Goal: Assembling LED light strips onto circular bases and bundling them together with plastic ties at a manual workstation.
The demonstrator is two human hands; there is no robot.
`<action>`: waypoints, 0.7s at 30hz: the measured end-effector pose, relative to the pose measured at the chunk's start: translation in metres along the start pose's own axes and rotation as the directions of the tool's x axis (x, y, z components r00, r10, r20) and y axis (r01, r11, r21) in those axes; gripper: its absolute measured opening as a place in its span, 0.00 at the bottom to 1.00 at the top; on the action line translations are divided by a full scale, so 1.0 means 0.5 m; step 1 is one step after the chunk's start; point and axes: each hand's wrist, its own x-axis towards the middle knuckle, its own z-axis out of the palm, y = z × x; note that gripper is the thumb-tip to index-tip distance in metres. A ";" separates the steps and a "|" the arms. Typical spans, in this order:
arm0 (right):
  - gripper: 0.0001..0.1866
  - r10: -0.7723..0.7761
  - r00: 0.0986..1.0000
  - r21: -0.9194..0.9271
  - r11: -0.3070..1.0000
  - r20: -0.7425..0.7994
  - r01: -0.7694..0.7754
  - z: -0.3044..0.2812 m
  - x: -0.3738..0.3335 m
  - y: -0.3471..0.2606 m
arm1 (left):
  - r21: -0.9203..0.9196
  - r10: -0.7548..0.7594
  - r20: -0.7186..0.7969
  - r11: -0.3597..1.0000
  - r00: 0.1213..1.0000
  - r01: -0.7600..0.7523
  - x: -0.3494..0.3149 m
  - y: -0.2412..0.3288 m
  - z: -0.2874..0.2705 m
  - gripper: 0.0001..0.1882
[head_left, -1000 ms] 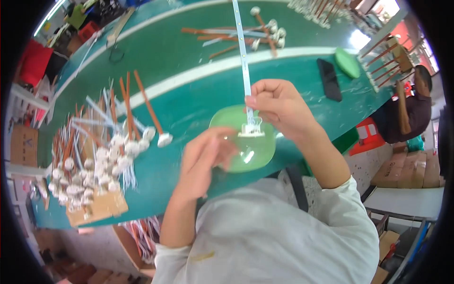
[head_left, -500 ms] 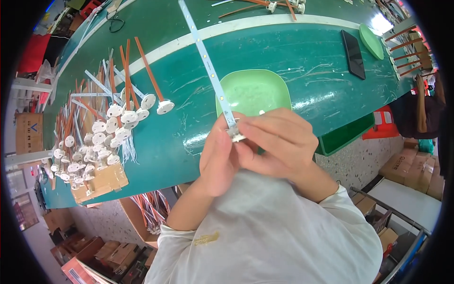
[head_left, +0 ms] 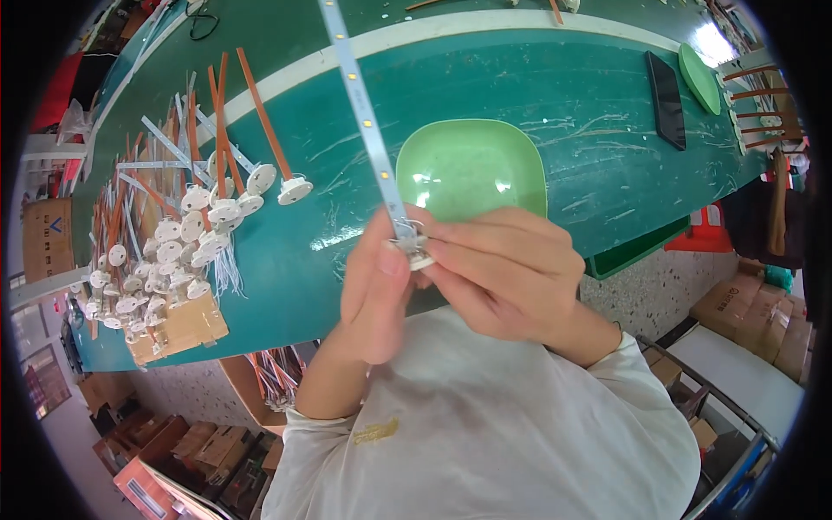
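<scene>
Upright between my two hands is a long, pale LED strip [head_left: 366, 121] whose lower end sits in a round white base [head_left: 420, 260]. My left hand [head_left: 374, 290] is closed around the base's left side, the thumb pressed near the strip's foot. From the other side, my right hand [head_left: 507, 273] pinches at the base with thumb and fingertips. Thin white wire shows at the joint; the fingers hide much of it. Just beyond my hands stands a shallow green bowl [head_left: 472, 152] with small white bits in it.
At left on the green table [head_left: 338, 186] lie many LED strips with round white bases [head_left: 169, 251], some on a cardboard sheet [head_left: 182, 329]. A black phone [head_left: 666, 102] and a green dish [head_left: 698, 78] rest at far right. An open carton [head_left: 247, 394] of strips stands below the table edge.
Both hands and the strip have shifted slightly left, and more of the white base's face shows. The bowl is less covered by my hands. The whole view has shifted a little.
</scene>
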 end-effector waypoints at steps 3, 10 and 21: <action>0.14 0.031 0.999 0.022 0.999 0.028 -0.032 -0.001 0.017 0.019 | 0.169 0.062 -0.085 0.985 0.994 -0.047 0.007 0.011 -0.008 0.23; 0.13 0.447 0.664 -0.239 0.892 0.599 -0.384 -0.066 0.049 0.070 | 0.265 0.239 -0.143 0.944 0.960 -0.195 0.012 0.012 -0.061 0.21; 0.12 0.393 0.584 -0.230 0.914 0.711 -0.335 -0.010 0.033 0.064 | 0.357 0.133 -0.128 0.931 0.983 -0.079 -0.009 -0.009 -0.058 0.23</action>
